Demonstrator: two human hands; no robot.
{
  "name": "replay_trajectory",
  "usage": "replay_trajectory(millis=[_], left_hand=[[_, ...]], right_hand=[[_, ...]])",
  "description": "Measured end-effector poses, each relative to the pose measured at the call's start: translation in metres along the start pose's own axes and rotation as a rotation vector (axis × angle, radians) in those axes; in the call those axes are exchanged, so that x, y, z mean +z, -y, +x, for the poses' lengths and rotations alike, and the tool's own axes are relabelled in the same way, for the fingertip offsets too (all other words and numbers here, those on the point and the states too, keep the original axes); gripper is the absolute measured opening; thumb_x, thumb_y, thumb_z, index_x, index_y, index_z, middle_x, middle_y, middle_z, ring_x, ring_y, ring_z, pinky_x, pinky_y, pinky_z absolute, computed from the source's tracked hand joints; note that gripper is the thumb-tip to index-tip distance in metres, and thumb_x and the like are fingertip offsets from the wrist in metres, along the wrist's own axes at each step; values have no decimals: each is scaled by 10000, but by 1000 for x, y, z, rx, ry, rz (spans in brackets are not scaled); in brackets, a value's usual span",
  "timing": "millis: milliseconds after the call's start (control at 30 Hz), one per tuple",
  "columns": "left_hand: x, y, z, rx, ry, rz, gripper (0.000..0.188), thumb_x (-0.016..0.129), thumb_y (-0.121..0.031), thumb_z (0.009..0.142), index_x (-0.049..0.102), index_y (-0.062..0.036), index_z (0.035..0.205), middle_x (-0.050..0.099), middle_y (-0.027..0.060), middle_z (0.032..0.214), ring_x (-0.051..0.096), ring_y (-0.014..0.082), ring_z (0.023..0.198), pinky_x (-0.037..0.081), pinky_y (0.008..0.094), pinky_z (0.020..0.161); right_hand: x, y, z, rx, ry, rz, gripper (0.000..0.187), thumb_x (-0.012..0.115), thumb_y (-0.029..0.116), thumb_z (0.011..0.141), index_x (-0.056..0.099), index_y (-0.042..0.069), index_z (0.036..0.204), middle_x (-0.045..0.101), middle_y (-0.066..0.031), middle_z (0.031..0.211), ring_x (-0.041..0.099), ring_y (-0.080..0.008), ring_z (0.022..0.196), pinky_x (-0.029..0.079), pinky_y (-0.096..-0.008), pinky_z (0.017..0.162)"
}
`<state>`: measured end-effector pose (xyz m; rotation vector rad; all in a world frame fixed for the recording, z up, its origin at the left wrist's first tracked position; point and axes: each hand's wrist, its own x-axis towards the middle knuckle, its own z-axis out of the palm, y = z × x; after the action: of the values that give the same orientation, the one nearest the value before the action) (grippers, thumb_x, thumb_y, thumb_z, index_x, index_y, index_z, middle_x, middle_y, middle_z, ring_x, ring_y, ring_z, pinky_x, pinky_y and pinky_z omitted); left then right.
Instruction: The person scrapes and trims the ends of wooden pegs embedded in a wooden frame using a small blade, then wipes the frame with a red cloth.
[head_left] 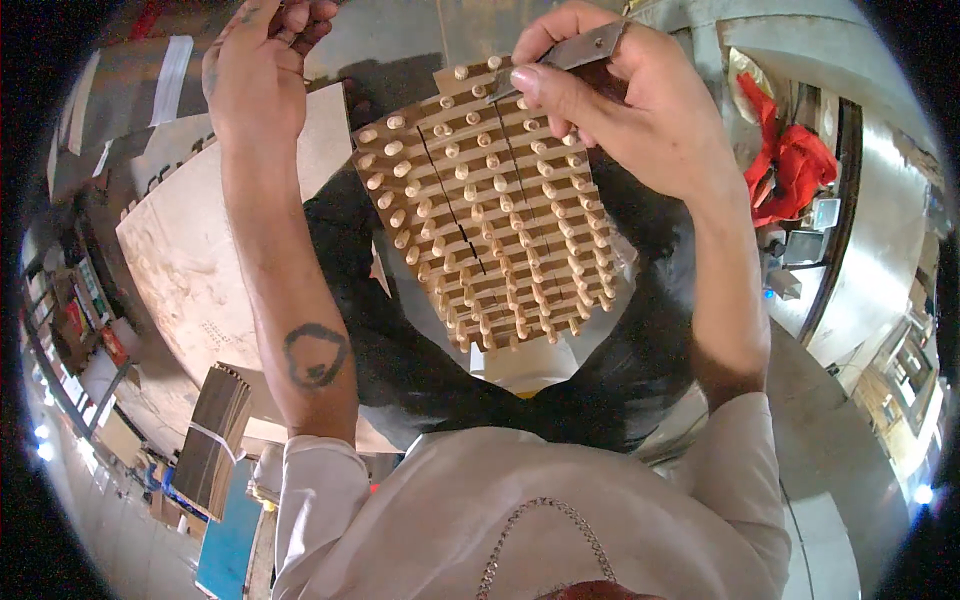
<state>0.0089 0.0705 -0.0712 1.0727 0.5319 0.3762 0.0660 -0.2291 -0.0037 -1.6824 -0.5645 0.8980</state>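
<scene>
pinches metal blade [588,46] in right hand [640,110] at pegged wood [480,215], likely for close control; can't make out grip of left hand [262,55].

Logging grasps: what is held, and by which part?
The right grip holds a flat metal piece near the end away from its hole; for the left grip, it cannot be told.

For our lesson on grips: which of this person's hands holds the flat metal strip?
The right hand, at the pegged wooden panel: it grips the flat metal strip. The left hand, cut by the picture's top edge, is apart from both.
</scene>
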Motion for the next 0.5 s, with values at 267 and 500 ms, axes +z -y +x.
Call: replay_trajectory(millis=[267,500], left_hand=[[50,-17,-30,117,-51,216,360,618,-341,1039,593,-101,773,506,-14,644,583,153,669,503,310,700],[-7,8,9,-88,69,-168,370,617,-352,1039,567,-119,755,502,-22,642,571,145,652,483,310,676]], right_hand=[[9,9,0,-94,-127,-169,168,646,161,1016,620,32,1121,617,-19,730,528,-69,590,413,-270,558],[-4,12,6,-5,19,-278,195,636,189,1025,625,4,1086,590,-67,692,494,-114,538,375,-322,522]])
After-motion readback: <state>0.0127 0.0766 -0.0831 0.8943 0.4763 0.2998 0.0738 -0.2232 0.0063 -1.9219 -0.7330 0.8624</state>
